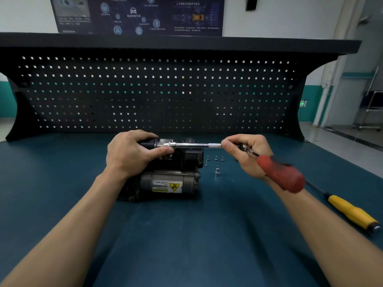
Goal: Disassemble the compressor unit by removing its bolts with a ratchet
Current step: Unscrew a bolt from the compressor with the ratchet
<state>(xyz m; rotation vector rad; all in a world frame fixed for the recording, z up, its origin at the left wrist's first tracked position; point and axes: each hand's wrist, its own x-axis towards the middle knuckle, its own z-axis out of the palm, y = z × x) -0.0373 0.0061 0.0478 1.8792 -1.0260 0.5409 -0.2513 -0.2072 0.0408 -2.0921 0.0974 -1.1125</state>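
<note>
Yellow screwdriver point(352, 212) on bench point(186, 235), pegboard point(155, 94) behind

Polished chrome extension bar point(192, 145); ratchet point(279, 175) with matt red plastic handle; dull grey metal compressor point(148, 184); glossy yellow screwdriver handle point(352, 213) at four o'clock

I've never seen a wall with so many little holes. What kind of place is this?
Probably a car-repair workshop or training room. There is a workbench with a pegboard at its back, a ratchet and a yellow-handled screwdriver, and a poster on the wall showing cars.
</note>
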